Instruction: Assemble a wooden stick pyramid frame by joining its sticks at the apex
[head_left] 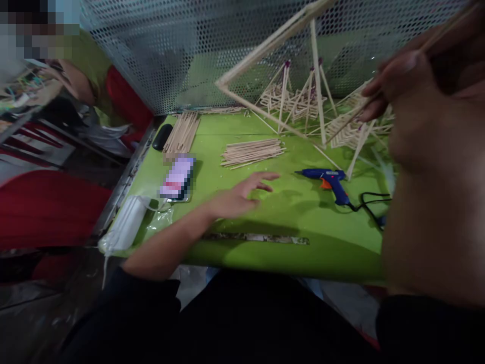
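My right hand (417, 86), large and close to the camera at the right, pinches a frame of joined wooden sticks (265, 48). The frame is raised in front of the mesh panel, and part of it is hidden behind that hand. My left hand (242, 197) hovers over the green table (212, 177) with its fingers apart and nothing in them. Just beyond it lies a pile of loose wooden sticks (252, 152). To its right a blue glue gun (333, 182) with an orange trigger rests on its side, its nozzle pointing left.
Stick structures (291, 101) stand along the mesh panel (170, 60). Another stick bundle (182, 132) lies beside a black rounded object (162, 137). A phone (177, 177) and a white power strip (127, 222) are at the left. A person (81, 76) sits beyond, near red chairs.
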`<state>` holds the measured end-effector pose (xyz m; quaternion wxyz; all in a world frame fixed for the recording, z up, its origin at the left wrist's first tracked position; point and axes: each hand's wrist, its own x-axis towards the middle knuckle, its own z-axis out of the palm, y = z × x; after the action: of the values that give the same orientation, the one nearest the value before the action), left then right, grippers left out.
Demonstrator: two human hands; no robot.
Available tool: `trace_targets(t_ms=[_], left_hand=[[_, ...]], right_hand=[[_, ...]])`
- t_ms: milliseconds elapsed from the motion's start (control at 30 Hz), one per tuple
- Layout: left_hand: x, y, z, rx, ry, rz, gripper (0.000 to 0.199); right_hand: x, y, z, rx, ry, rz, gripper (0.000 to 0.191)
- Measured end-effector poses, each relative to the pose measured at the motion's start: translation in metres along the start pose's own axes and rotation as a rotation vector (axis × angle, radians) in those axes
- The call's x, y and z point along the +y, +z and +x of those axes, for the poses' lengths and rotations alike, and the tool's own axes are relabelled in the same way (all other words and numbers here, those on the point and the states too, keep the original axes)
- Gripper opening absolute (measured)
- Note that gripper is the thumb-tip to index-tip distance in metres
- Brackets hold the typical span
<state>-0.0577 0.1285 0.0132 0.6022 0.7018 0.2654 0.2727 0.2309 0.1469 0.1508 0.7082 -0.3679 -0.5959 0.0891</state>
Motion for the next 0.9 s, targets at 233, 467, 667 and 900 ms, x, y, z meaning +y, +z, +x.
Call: trace_targets(t_ms=[233, 467, 667, 900], left_hand=[[-0.015, -0.007, -0.003, 0.203, 0.146, 0.133, 0.095], [-0.018, -0.008, 0.008, 0.243, 0.476, -0.104, 0.091], [-0.005, 0.001, 0.008, 0.326, 0.342, -0.374, 0.066], [0.007, -0.006, 0.003, 0.399, 0.243, -0.342, 0.038]], right_hand=[[-0.012, 0.030, -0.031, -0.050, -0.152, 0.157, 0.021], [-0.005, 0.037, -0.060, -0.414, -0.138, 0.132, 0.019], [-0.007, 0.045, -0.072, -0.576, 0.066, 0.234, 0.033], [0.002, 0.046, -0.079, -0.562, 0.080, 0.287, 0.030]])
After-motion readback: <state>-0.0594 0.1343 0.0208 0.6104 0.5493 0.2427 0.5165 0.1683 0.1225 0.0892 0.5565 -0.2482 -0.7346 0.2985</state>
